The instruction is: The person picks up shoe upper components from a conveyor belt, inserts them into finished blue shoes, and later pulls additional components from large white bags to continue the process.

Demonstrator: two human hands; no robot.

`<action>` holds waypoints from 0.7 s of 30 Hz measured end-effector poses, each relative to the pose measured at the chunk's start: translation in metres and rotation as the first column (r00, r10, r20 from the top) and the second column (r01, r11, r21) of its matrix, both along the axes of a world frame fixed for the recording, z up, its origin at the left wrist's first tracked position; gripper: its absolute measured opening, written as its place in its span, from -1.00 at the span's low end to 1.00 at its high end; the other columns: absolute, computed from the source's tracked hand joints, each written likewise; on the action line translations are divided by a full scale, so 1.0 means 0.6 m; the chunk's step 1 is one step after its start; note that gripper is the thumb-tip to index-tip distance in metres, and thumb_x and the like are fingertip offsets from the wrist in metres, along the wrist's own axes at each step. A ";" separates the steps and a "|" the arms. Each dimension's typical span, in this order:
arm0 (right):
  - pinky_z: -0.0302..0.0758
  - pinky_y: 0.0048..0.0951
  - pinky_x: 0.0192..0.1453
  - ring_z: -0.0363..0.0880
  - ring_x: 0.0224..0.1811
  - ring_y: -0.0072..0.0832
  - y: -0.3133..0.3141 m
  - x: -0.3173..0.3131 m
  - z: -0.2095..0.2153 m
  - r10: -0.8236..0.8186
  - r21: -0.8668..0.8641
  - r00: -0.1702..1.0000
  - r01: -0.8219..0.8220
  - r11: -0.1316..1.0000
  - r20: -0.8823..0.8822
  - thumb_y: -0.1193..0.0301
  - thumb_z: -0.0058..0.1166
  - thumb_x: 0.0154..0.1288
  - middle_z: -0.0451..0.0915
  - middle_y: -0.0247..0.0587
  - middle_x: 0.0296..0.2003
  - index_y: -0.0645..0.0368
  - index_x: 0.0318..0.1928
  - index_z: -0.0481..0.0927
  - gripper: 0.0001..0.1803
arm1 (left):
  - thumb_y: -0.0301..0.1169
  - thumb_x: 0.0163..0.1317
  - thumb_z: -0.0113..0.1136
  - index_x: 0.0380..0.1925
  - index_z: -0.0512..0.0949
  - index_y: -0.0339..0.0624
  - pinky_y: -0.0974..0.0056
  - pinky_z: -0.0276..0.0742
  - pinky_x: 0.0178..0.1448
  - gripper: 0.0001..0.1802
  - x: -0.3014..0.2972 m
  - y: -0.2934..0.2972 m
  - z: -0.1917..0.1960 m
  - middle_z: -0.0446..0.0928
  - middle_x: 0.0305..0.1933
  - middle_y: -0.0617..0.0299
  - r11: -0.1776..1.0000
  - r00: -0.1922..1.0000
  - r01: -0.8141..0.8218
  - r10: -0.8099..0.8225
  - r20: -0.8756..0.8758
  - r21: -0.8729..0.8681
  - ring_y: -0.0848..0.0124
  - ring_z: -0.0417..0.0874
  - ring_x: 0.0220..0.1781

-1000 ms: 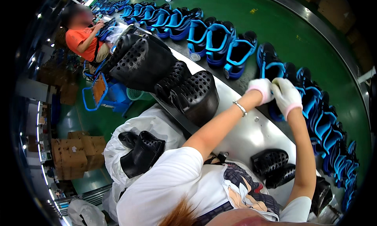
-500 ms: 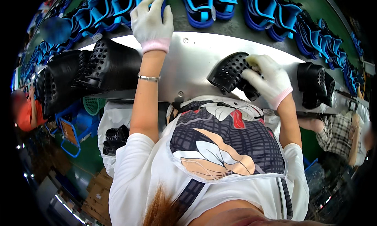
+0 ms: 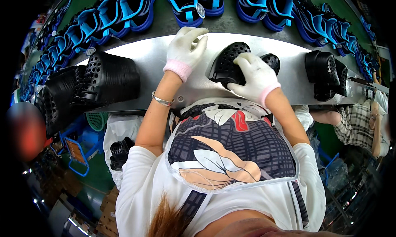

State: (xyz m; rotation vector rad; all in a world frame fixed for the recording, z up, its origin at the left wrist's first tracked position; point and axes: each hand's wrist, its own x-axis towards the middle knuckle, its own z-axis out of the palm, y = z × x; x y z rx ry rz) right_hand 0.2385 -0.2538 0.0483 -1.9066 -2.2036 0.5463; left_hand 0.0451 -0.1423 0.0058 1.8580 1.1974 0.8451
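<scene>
The black clog lies mid-table, long axis running left-near to right-far with its perforated toe far, between the released, flat left hand and the right hand grasping its near-right side.

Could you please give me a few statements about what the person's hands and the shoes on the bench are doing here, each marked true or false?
1. The right hand rests on a black perforated shoe lying on the metal bench. True.
2. The left hand grips a blue shoe. False: it is open, its glove on the bench near the far edge, holding nothing.
3. Both hands wear white gloves with pink cuffs. True.
4. The stack of black shoes lies to the person's right. False: it lies at the left of the bench.
5. A row of blue shoes lies beyond the bench. True.
</scene>
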 end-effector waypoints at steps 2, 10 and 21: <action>0.51 -0.26 0.09 0.55 0.01 -0.14 -0.007 0.014 0.024 -0.014 0.036 0.996 0.018 0.999 -0.087 0.13 0.28 -0.02 0.54 -0.07 -0.05 0.21 -0.08 0.53 -0.46 | -0.36 0.33 0.15 -0.06 0.66 -0.18 0.38 0.61 -0.08 -0.75 -0.002 0.003 -0.001 0.60 -0.04 0.16 0.997 0.999 0.028 -0.025 0.039 -0.074 0.43 0.66 -0.14; 0.53 -0.26 0.02 0.55 -0.05 -0.19 -0.003 -0.018 0.111 0.203 0.314 0.932 -0.104 0.944 -0.301 0.33 0.38 -0.17 0.54 -0.14 -0.05 0.16 -0.08 0.54 -0.46 | 0.08 0.46 -0.13 0.18 0.47 -0.34 0.28 0.59 0.10 -0.33 0.000 -0.003 0.006 0.61 0.02 0.08 0.296 0.598 0.733 0.150 0.788 -0.613 0.40 0.63 0.04; 0.55 -0.28 -0.10 0.63 -0.21 -0.21 0.034 -0.050 0.105 -0.298 -0.301 0.826 0.164 0.939 -0.479 0.08 0.30 0.08 0.59 -0.05 -0.23 0.25 0.16 0.45 -0.29 | -0.18 0.32 0.03 0.22 0.34 -0.32 0.14 0.62 0.12 -0.43 -0.023 0.012 0.020 0.55 0.03 -0.03 0.654 0.362 0.588 0.314 0.878 -0.476 0.21 0.64 0.01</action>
